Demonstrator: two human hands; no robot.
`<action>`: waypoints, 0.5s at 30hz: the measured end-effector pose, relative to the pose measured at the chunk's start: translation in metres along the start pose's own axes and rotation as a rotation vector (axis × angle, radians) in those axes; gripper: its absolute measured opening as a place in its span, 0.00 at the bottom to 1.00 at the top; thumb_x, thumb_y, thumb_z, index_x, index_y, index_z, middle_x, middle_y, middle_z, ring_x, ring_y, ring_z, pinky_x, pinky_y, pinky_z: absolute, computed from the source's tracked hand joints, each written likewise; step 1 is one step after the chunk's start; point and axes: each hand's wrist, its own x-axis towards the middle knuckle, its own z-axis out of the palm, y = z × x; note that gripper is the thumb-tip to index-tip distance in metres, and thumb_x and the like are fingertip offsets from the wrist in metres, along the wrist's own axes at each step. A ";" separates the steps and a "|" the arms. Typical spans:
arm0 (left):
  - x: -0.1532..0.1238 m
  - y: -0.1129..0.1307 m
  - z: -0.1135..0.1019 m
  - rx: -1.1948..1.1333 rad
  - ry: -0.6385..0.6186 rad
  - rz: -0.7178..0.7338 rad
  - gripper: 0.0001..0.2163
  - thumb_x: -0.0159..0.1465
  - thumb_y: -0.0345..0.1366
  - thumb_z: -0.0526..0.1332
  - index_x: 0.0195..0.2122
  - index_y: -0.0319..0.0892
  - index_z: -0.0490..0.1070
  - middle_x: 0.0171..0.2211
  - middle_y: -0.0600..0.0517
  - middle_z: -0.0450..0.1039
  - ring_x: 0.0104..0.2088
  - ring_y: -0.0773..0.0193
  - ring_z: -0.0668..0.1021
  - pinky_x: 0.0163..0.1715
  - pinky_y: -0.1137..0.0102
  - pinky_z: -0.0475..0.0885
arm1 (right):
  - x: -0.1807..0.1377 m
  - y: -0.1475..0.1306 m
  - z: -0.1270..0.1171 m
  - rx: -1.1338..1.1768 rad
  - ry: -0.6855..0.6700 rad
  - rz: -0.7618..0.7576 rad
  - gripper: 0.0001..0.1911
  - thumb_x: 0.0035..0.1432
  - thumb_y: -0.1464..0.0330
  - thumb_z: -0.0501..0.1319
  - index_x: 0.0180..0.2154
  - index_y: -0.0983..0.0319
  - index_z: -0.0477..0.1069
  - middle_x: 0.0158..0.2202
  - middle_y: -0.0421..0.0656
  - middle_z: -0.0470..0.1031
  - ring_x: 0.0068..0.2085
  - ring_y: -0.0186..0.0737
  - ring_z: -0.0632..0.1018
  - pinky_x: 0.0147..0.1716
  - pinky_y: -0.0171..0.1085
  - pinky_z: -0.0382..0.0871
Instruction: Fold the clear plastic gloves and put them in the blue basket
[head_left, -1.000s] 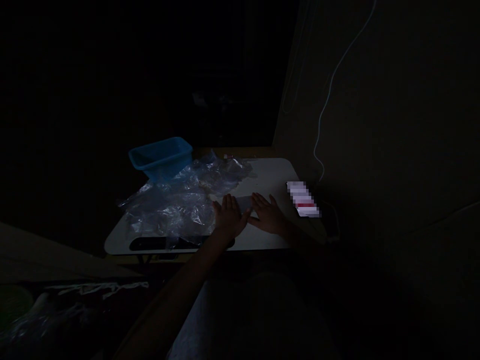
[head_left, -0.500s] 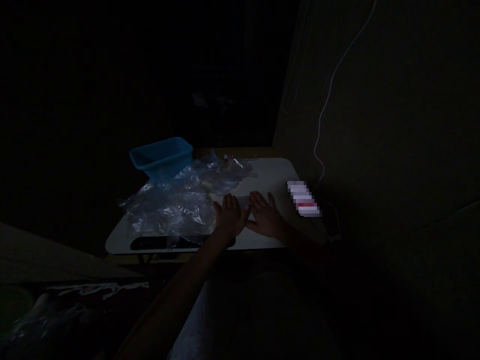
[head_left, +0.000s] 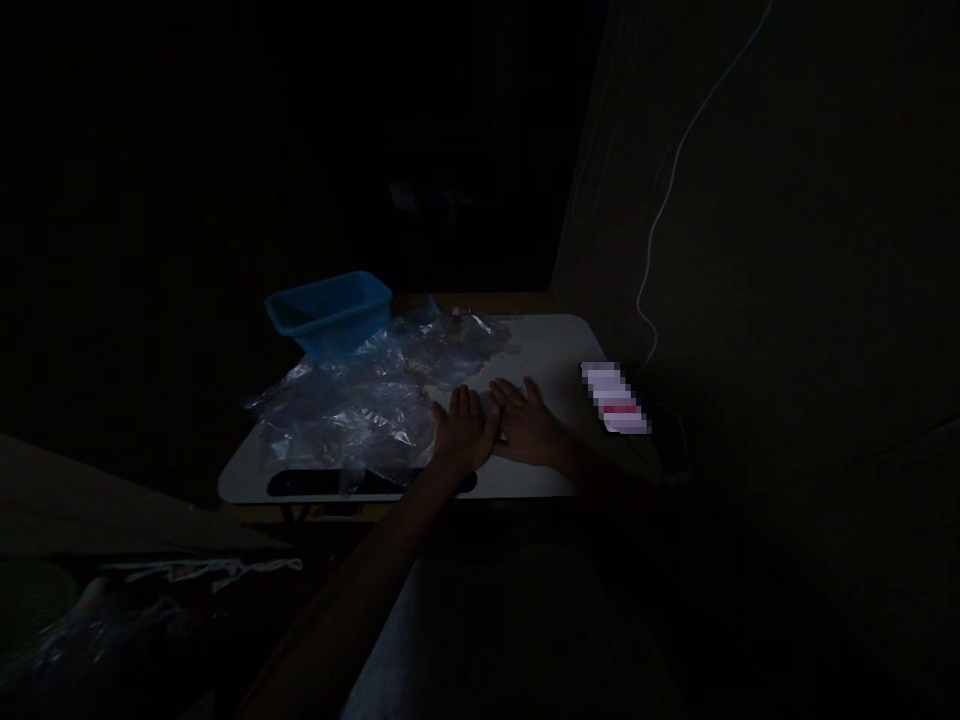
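Note:
The scene is very dark. My left hand (head_left: 463, 430) lies flat on the white table (head_left: 551, 350), fingers stretched out, at the right edge of a heap of clear plastic bags (head_left: 360, 400). Beside it, my right hand (head_left: 526, 425) also lies flat with fingers spread, and its fingertips lean towards the left hand. The two hands touch or nearly touch at the thumbs. A thin flat piece seems to lie under them, too dim to name.
A blue plastic tub (head_left: 330, 310) stands at the table's far left corner. A white and red blurred item (head_left: 616, 398) lies at the right edge. A white cable (head_left: 660, 210) hangs down the wall on the right. A dark slot (head_left: 315, 482) runs along the front edge.
Both hands have slid slightly forward and closer together; the right hand has turned towards the left hand. The camera view has shifted a little.

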 end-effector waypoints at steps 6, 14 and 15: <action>0.001 -0.001 0.002 0.017 0.019 0.024 0.29 0.65 0.45 0.29 0.60 0.33 0.49 0.61 0.39 0.46 0.62 0.51 0.49 0.54 0.46 0.48 | 0.004 0.004 0.003 0.044 -0.036 -0.053 0.36 0.54 0.54 0.50 0.58 0.71 0.53 0.60 0.56 0.53 0.61 0.51 0.50 0.57 0.54 0.36; -0.001 -0.001 0.004 -0.018 0.077 0.064 0.29 0.65 0.46 0.30 0.61 0.34 0.46 0.62 0.42 0.44 0.62 0.52 0.48 0.54 0.46 0.48 | 0.004 0.005 0.004 0.134 -0.093 -0.031 0.35 0.55 0.56 0.50 0.60 0.67 0.48 0.61 0.53 0.50 0.61 0.48 0.50 0.57 0.53 0.38; -0.001 -0.001 0.004 -0.022 0.086 0.082 0.28 0.65 0.45 0.30 0.61 0.35 0.45 0.62 0.43 0.43 0.62 0.53 0.48 0.54 0.46 0.47 | 0.004 0.005 0.004 0.141 -0.094 -0.033 0.35 0.55 0.56 0.50 0.60 0.67 0.48 0.62 0.53 0.50 0.62 0.48 0.50 0.57 0.53 0.38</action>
